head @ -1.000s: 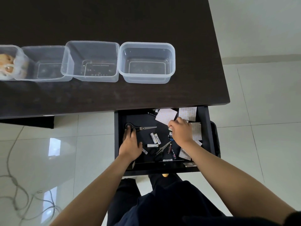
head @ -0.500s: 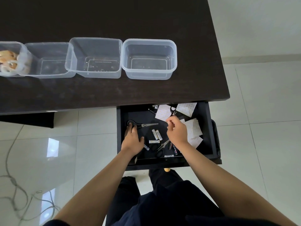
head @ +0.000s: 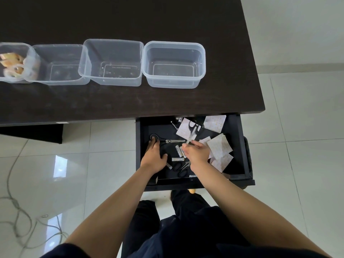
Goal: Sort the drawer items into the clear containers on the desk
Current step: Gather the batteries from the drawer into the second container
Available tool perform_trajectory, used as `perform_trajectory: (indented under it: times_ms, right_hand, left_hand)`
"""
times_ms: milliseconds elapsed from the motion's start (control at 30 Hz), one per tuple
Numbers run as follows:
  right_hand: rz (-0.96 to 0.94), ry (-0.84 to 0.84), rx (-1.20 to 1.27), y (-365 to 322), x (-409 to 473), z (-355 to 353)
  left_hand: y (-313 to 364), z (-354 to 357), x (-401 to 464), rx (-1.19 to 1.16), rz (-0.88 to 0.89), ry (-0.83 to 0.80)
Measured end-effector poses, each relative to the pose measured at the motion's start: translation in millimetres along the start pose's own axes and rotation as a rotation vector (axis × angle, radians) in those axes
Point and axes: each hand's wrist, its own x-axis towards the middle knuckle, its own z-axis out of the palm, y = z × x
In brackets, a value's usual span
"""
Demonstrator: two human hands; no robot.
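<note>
The open black drawer (head: 238, 146) under the desk holds scissors, batteries and patterned paper slips. My left hand (head: 153, 158) lies flat at the drawer's left, its fingertips on the black handle of one pair of scissors (head: 174, 141), thumb spread apart. My right hand (head: 198, 152) pinches the blade tips of a second pair of scissors (head: 194, 128), blurred, with its handles over a paper slip (head: 184, 133). Batteries (head: 179, 151) lie between my hands. A third pair of scissors (head: 181, 169) lies under my right wrist. Four clear containers stand in a row on the desk; the rightmost container (head: 175, 82) is nearest the drawer.
The leftmost container (head: 3, 79) holds tape rolls; the two containers (head: 59, 81) (head: 113, 81) beside it hold nothing. More paper slips (head: 219, 148) cover the drawer's right side. The dark desk (head: 130, 103) overhangs the drawer's back. A cable (head: 18, 207) lies on the tiled floor.
My right hand drew back from the paper slips and now pinches the second scissors by the blades. My left hand stayed on the first scissors' handle.
</note>
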Motion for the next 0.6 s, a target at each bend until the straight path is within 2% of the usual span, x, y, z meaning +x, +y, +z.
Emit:
perform_trajectory:
  times_ms: [100, 300, 467, 533, 600]
  right_hand:
    - [-0.032, -0.114, -0.172, 11, -9, 2]
    - [-0.051, -0.233, -0.485, 14, 1, 20]
    - [-0.272, -0.512, -0.834, 4, 10, 23]
    - [-0.371, -0.522, -0.93, 0, 12, 18]
    - [-0.452, -0.448, -0.933, -3, 12, 5]
  left_hand:
    - [0, 2, 1, -0.001, 0.006, 0.02]
    - [-2, -2, -2, -0.098, -0.016, 0.043]
    - [-3, -3, -5, -0.12, -0.006, 0.056]
    - [-3, -2, -6, -0.128, 0.001, 0.073]
    - [-3, 0, -9, -0.131, 0.02, 0.125]
